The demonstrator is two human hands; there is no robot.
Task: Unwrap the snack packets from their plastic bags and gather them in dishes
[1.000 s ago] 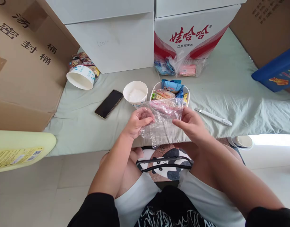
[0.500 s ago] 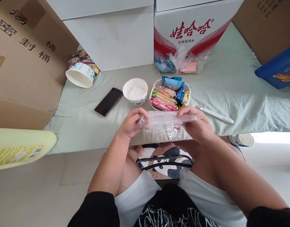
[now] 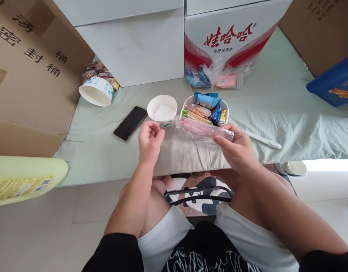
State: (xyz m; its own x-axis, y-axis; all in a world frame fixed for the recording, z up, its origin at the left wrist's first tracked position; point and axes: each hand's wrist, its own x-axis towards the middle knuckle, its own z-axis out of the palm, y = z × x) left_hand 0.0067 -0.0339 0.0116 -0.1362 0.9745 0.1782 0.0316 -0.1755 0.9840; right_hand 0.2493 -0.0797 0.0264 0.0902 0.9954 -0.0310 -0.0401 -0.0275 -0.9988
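A clear plastic bag (image 3: pixel 200 132) is pinched between the thumb and fingers of my right hand (image 3: pixel 237 145). It stretches out to the left, crumpled and see-through, in front of a white tub (image 3: pixel 226 120) packed with wrapped snacks (image 3: pixel 208 101). Pink packaging in the tub shows through the film. My left hand (image 3: pixel 151 139) is apart from the bag, its fingers curled in towards the thumb. Whatever those fingers may hold cannot be made out. Just behind that hand stands a white paper bowl (image 3: pixel 162 99) with something whitish and clear inside.
A phone (image 3: pixel 130 123) lies left of the bowl, and a white-handled tool (image 3: pixel 263 139) lies at right. Farther back are a tipped paper bowl (image 3: pixel 96 91), bagged packs (image 3: pixel 226 80) and white cartons (image 3: pixel 134 53). A yellow-green container (image 3: pixel 29 177) juts in at left.
My left hand has let go of the bag and moved left, towards the paper bowl. The bag now hangs from my right hand alone, its free end tilted up towards the tub.
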